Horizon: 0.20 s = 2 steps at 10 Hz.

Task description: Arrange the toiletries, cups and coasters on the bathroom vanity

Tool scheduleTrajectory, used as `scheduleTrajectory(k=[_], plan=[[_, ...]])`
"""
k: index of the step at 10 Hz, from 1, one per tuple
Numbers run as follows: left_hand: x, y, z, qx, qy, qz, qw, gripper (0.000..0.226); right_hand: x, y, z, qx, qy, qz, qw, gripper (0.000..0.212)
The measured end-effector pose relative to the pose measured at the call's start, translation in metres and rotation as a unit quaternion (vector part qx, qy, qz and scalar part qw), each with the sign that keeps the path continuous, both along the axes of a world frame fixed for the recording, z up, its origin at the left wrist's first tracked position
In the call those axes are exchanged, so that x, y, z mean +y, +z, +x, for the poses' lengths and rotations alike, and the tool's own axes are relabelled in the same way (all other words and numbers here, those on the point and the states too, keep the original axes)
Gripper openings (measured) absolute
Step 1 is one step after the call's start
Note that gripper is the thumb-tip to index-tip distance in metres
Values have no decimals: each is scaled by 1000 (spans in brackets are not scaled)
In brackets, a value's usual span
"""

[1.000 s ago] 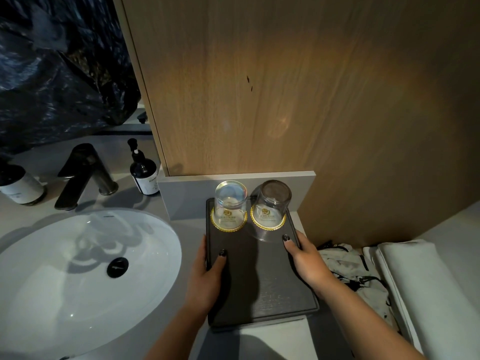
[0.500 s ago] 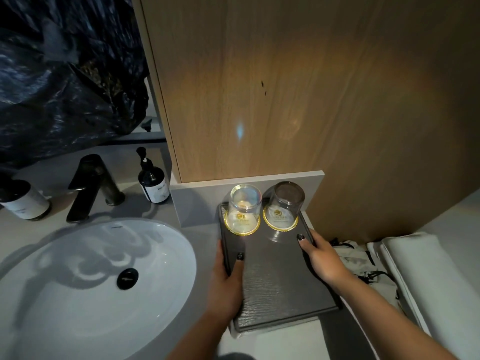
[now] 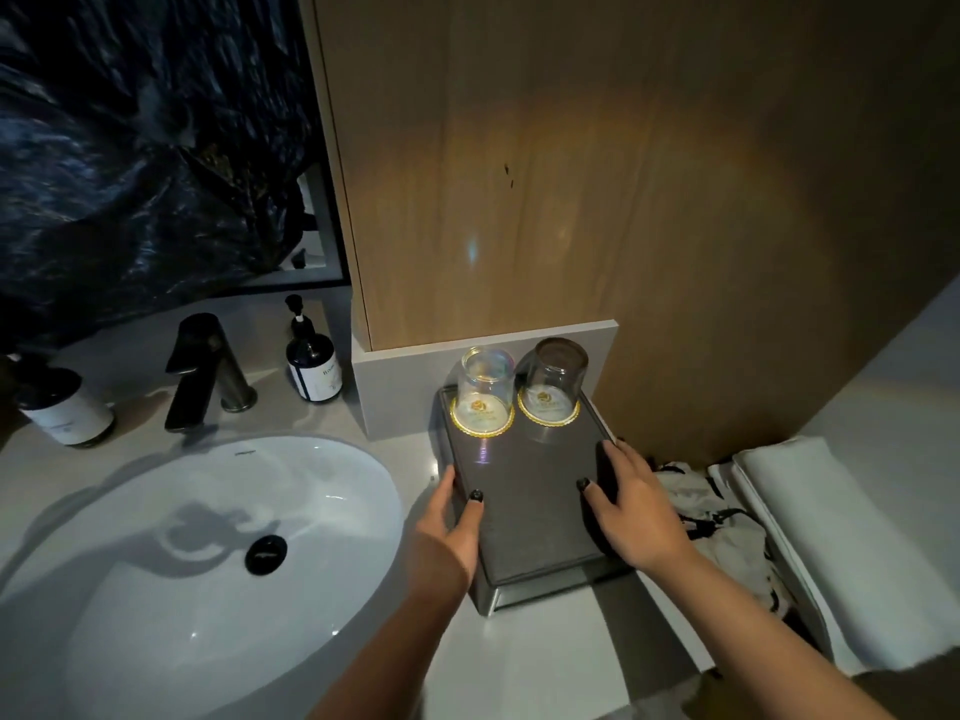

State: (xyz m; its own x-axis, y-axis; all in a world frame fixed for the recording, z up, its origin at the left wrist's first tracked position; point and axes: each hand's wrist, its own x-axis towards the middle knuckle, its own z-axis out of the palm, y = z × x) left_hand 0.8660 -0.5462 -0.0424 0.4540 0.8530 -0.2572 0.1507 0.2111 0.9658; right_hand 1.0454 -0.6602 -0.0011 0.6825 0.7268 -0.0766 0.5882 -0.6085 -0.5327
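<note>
far-left bottle [image 3: 65, 410]: standing at counter edge left of the tap, label facing out, partly cropped.
tap [image 3: 205, 368]: sitting behind the basin, spout pointing toward the bowl.
basin [image 3: 104, 631]: lying empty, drain plug [image 3: 265, 553] showing in the middle.
pump bottle [image 3: 311, 366]: standing upright right of the tap, near the wood panel's corner; looking placed already.
left hand [image 3: 447, 527]: gripping the tray's left edge, thumb lying on top, fingers wrapping down the side.
tray [image 3: 530, 511]: sitting on the counter right of the basin, back end reaching the low grey ledge; near end looking slightly skewed to the counter edge, hard telling with the wide lens.
left cup [image 3: 485, 384]: standing inverted on its gold-rimmed left coaster [image 3: 482, 423], back-left of tray.
right cup [image 3: 556, 374]: standing inverted on the right coaster [image 3: 548, 413], just beside the first, possibly touching.
right hand [image 3: 636, 511]: clamping the tray's right edge, thumb on top, fingers hidden underneath.
patterned pouch [image 3: 711, 517]: lying crumpled right of the tray, looking unsorted.
folded towel [image 3: 831, 553]: lying at far right.
progress: judging late stage; cups and coasters paired, bottles standing.
remaining: squaring the tray, possibly sorting the pouch.
</note>
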Motion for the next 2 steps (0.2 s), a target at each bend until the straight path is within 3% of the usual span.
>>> scheduleTrajectory(k=[1, 2], plan=[[-14, 9, -14, -9, 10, -2, 1000, 50, -9, -2, -19, -66, 15, 7, 998, 57], [-31, 19, -33, -19, -2, 41, 999, 49, -18, 4, -42, -48, 38, 37, 997, 55]])
